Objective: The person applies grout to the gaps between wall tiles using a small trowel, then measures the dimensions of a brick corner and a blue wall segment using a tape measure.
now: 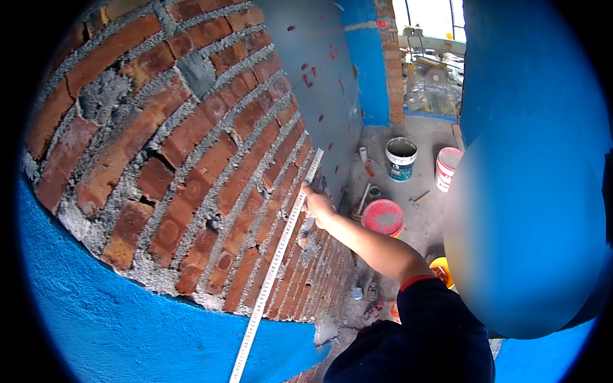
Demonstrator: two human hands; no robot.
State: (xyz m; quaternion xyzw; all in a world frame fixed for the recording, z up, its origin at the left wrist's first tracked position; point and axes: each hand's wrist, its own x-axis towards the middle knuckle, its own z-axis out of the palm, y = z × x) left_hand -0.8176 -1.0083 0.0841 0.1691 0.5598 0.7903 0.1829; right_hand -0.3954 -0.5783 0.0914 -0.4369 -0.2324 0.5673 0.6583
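Note:
A long white measuring tape [274, 265], marked with a scale, stretches straight along the brick wall [191, 185]. It runs from the lower edge of the picture up to its tip beyond my right hand. My right hand [317, 205] is closed, its fingers pinching the tape a little short of that tip, against the brickwork. My bare right forearm reaches across from a dark sleeve with a red cuff. Part of the fingers is hidden behind the tape and the hand itself. My left hand is out of view, and so is the tape's lower end.
Blue paint [140, 319] borders the bricks below. On the concrete floor stand a black-and-green bucket [400, 167], a white-and-red bucket [445, 172], a red-topped bucket [383, 218] and a yellow container [442, 267]. A blurred patch [525, 230] covers the right side. A doorway [434, 76] opens behind.

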